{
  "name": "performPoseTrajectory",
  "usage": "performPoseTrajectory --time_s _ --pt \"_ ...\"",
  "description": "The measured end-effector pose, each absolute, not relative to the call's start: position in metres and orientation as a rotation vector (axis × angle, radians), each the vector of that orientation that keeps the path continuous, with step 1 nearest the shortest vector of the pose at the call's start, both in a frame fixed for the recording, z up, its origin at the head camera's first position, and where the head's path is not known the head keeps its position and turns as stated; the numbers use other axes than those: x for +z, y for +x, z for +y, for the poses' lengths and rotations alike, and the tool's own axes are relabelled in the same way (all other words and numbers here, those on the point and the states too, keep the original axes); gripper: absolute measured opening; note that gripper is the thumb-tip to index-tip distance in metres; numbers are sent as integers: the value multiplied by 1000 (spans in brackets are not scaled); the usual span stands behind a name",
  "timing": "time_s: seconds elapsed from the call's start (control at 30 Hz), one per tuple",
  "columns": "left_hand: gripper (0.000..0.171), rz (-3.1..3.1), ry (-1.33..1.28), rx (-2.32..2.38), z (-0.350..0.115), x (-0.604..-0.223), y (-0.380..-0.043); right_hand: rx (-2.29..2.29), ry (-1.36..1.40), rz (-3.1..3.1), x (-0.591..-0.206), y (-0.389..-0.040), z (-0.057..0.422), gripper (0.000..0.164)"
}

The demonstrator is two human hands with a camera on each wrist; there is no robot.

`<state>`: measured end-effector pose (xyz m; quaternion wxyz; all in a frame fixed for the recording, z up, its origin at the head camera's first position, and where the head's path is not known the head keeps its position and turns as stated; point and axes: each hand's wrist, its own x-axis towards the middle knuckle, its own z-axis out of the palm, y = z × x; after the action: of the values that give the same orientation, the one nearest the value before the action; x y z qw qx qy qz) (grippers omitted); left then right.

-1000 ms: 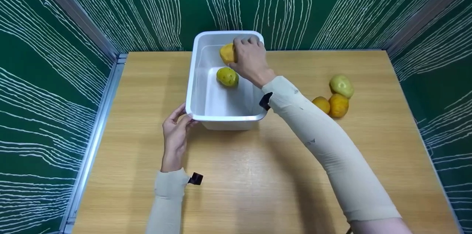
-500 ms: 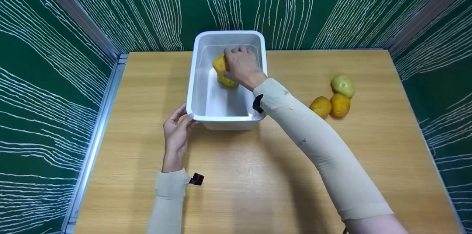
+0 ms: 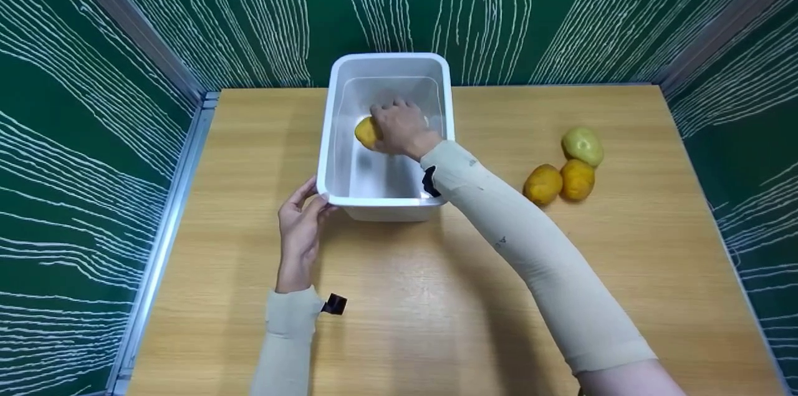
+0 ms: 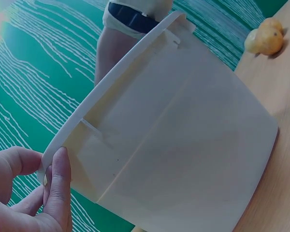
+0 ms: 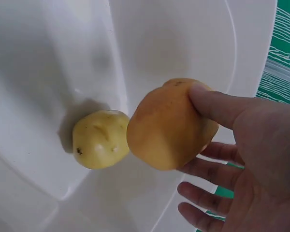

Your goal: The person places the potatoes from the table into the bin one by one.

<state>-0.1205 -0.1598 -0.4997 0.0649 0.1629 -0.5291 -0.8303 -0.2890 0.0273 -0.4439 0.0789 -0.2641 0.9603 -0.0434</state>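
My right hand (image 3: 405, 128) is inside the white plastic bin (image 3: 386, 201), gripping an orange-yellow mango (image 3: 366, 132). In the right wrist view, thumb and first fingers hold this mango (image 5: 171, 128), while the other fingers (image 5: 200, 215) stay off it. A yellow-green mango (image 5: 100, 139) lies on the bin's floor beside it; in the head view my hand covers that one. At the bin's near left corner, my left hand (image 3: 302, 227) pinches the rim between thumb and fingers. The left wrist view shows that grip and the bin's outer wall (image 4: 183, 121).
On the wooden table (image 3: 399, 296) right of the bin, two orange mangoes (image 3: 543, 184) and a green mango (image 3: 583, 146) sit close together. Green walls (image 3: 580, 9) with white streaks enclose the back and sides. A metal strip (image 3: 167, 209) runs along the left edge.
My right hand has moved down and toward me inside the bin with the orange-yellow mango, now covering the yellow-green mango in the head view. My left hand keeps its hold on the rim.
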Motion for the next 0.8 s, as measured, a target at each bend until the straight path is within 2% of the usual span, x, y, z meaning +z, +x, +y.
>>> performPoseTrajectory --time_s 0.8 --pt "50 -1596 497 -2488 -158 -500 -121 -138 -863 2739 -464 -292 20 52"
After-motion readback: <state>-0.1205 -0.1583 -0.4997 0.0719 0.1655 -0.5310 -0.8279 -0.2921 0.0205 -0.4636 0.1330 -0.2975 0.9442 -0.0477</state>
